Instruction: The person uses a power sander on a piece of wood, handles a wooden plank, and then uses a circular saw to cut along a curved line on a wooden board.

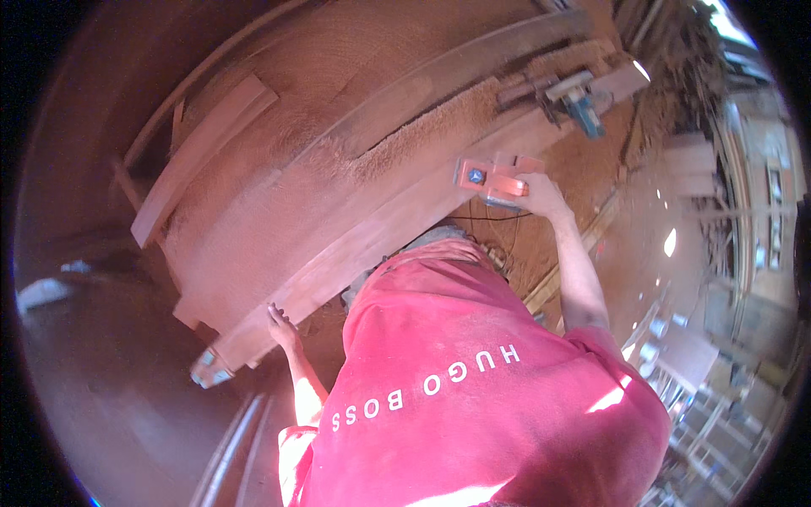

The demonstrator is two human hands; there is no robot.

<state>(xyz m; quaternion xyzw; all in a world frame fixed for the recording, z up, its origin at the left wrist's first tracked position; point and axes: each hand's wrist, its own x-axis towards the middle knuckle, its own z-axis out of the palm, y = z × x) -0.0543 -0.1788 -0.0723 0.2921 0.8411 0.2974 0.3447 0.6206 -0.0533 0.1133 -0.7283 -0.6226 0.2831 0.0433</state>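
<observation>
A long, pale reddish wooden board (372, 232) runs diagonally along the near edge of a dust-covered work surface (245, 211). My right hand (543, 196) is wrapped round the handle of an orange-red electric hand planer (492, 181), which has a round dark-blue part on its body. The planer is at the board's near edge, right of my body; whether its sole touches the wood cannot be made out. Toward the board's left end, my left hand (284, 328) touches the near edge with its fingers stretched forward, holding no tool.
A blue and grey power tool (581, 106) sits at the board's far right end. Behind lie a curved plank (456, 72), a shorter plank (203, 156) and heaped sawdust (422, 131). A dark cord (498, 218) hangs near my waist. Scrap wood (676, 93) is piled at right.
</observation>
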